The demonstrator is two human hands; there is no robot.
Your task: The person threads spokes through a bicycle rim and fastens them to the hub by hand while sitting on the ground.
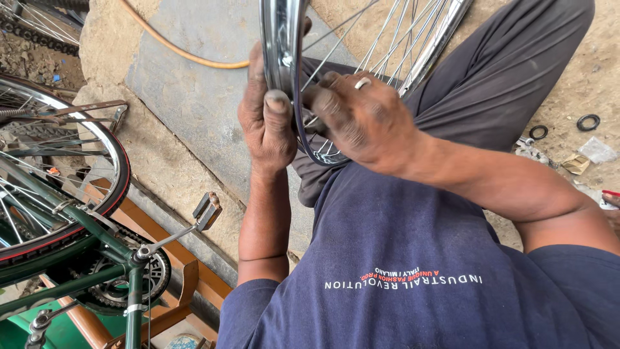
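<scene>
Green bicycle (77, 258) with pedal (208, 211), orange hose (174, 48), black rubber rings (588, 121), concrete slab (194, 97)

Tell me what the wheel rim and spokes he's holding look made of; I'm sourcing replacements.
The wheel rim, gripped by both hands, looks like chromed or polished steel: mirror-bright with sharp reflections. The spokes seem thin bare metal wire, silvery and shiny; the exact alloy can't be told.

You wear a navy short-sleeved shirt (413, 258) with small white and red lettering printed across it. Dark grey trousers (504, 71). Both forearms bare, hands grimy.
</scene>
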